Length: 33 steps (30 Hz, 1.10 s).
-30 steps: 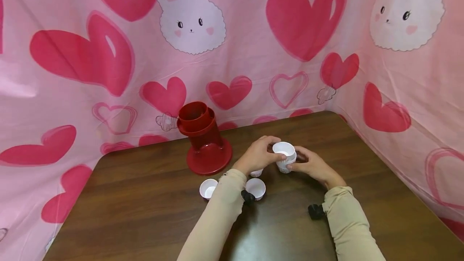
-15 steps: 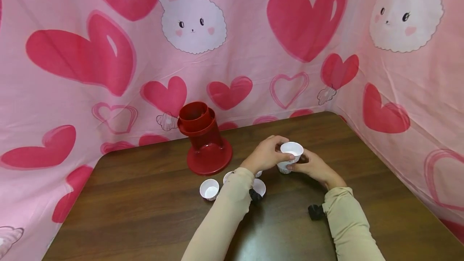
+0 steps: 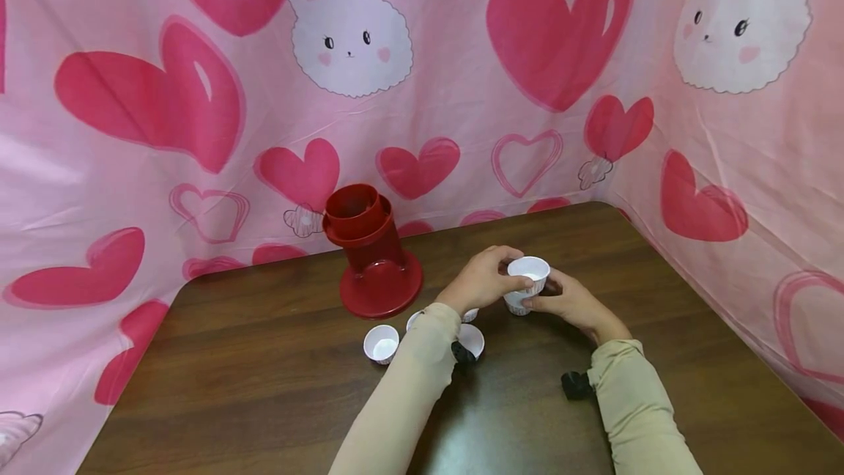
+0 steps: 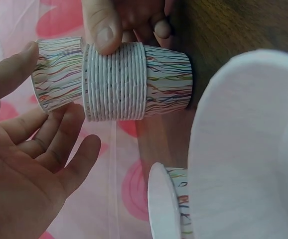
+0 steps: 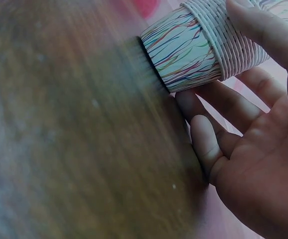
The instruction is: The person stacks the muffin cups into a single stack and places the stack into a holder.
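A stack of nested paper baking cups [image 4: 115,82], white with colourful wavy lines on their sides, stands at the table's right half. My right hand [image 3: 576,306] grips the stack low down, thumb laid on the ribbed rims in the left wrist view. With thumb and fingers, my left hand [image 3: 480,281] pinches the uppermost baking cup [image 4: 59,72], which sits raised out of the stack with its patterned wall showing. In the right wrist view the base of the stack is close to the tabletop, and the upper end runs out of frame.
Several loose baking cups [image 3: 381,345] stand left of the stack, some partly hidden by my left sleeve. A red cylindrical stand [image 3: 379,277] with a round base is behind them. Pink heart-print cloth [image 3: 422,116] hangs along the wooden table's [image 3: 250,387] back and right.
My left hand has moved slightly right, and the uppermost cup has shifted right relative to the stack. My right hand has stayed in place. Little differs in the last half second.
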{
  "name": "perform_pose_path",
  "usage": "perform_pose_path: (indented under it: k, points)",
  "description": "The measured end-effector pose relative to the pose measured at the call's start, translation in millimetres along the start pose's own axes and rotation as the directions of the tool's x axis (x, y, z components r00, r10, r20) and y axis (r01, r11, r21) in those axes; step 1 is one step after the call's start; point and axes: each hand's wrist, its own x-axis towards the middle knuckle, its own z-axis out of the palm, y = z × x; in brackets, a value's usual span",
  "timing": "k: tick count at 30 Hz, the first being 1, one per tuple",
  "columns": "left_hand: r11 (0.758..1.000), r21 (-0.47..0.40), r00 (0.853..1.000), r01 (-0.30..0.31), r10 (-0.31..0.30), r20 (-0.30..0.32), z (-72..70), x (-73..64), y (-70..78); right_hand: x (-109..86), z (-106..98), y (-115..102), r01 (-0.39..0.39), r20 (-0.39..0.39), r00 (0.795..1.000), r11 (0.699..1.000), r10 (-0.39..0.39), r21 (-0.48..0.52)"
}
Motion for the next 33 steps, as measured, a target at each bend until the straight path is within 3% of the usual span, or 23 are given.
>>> perform_pose_path:
  k: [8,17,33]
  points:
    - [1.0,0.008,1.0,0.004,-0.004,-0.002,-0.2,-1.5,-2.4,0.6,-1.4,5.5,0.033,0.008,0.999,0.999,-0.034,0.021]
    - [0.996,0.081,1.0,0.03,-0.03,0.0,-2.5,-4.4,-6.4,-0.3,-1.2,5.0,0.034,0.011,0.999,0.999,-0.034,0.005]
    - [0.984,0.178,0.996,-0.002,-0.014,0.089,-2.6,-5.7,-14.4,0.2,-1.0,6.6,0.035,0.009,0.999,0.999,-0.035,-0.02]
